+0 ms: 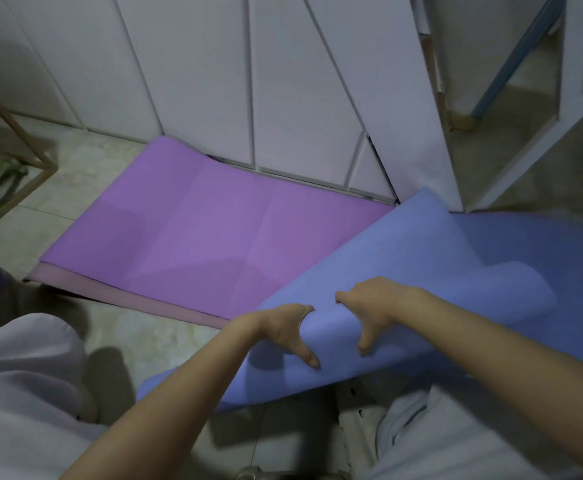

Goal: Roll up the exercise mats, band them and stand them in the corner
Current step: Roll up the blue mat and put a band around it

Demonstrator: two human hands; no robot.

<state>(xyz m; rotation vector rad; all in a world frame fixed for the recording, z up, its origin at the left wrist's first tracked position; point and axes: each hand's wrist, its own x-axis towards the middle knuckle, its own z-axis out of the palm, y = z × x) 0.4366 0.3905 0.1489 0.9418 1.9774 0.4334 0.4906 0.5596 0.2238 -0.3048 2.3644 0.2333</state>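
Two hands, left hand (279,332) and right hand (373,311), grip a lifted fold of the blue mat (456,258) with fingers curled over it, where it partly covers the flat purple mat (196,237); held so centrally, the free outer edges may roll crooked and telescope.

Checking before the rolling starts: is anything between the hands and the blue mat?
Nothing visible. The left hand and the right hand both grip the blue mat directly at its raised near edge.
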